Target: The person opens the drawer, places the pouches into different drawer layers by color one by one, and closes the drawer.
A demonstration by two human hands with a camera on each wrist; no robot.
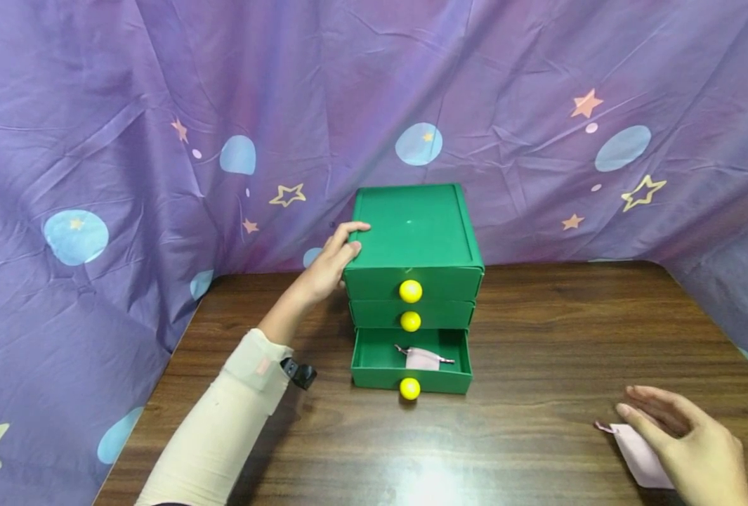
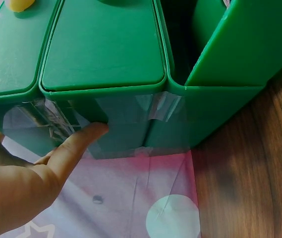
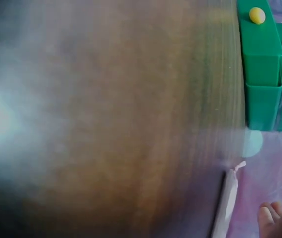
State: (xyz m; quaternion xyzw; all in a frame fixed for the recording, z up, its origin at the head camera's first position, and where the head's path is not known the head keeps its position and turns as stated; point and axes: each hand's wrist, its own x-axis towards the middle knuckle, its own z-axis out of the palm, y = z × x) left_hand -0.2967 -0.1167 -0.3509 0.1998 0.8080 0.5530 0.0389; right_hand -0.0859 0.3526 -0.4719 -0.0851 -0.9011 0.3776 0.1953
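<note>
A green drawer cabinet (image 1: 411,228) with yellow round knobs stands at the table's back. Its bottom drawer (image 1: 374,378) is pulled out, with a small pale pink drawstring pouch (image 1: 422,359) lying inside; the two drawers above are closed. My left hand (image 1: 328,270) rests against the cabinet's left side, fingertips at the top edge. In the left wrist view its thumb (image 2: 79,144) presses the clear side panel. Over at the right, a second pink pouch (image 1: 639,457) lies on the table. My right hand (image 1: 696,446) hovers beside and partly over it, fingers loosely curved and holding nothing.
The brown wooden table (image 1: 538,337) spreads around the cabinet. Behind it hangs a purple cloth (image 1: 323,105) with stars and blue circles. A small black device (image 1: 299,373) is strapped at the left wrist.
</note>
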